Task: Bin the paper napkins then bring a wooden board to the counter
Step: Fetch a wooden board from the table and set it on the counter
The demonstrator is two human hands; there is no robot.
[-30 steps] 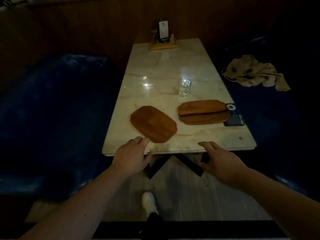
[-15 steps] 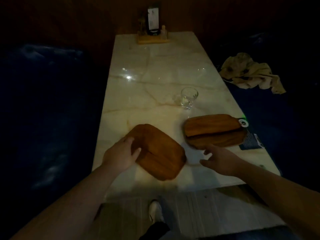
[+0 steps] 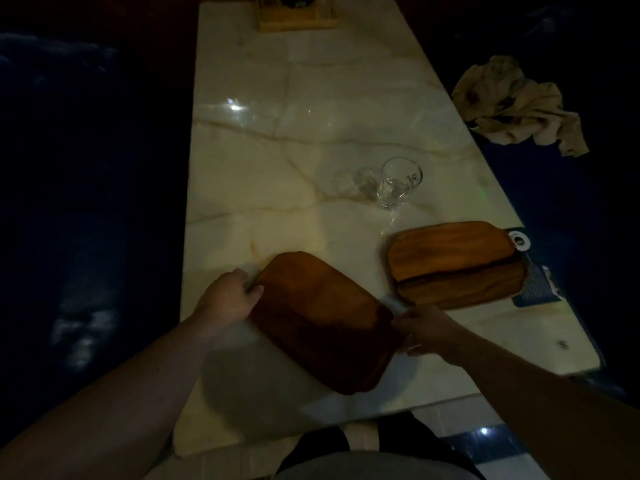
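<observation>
While both hands clasp the near wooden board point(image 3: 320, 323) by opposite edges, left hand point(image 3: 227, 299) and right hand point(image 3: 420, 329), fingers curled on it, it lies over the bench point(image 3: 311, 133); a careless swing could topple the glass point(image 3: 398, 183) beyond; napkins unseen.

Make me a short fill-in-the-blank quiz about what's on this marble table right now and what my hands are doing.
1. Both hands, left hand and right hand, grip the near wooden ____.
2. Beyond the stacked boards stands an upright clear ____.
3. The crumpled cloth lies on the seat to the ____ of the table.

Missing words: board; glass; right
</observation>
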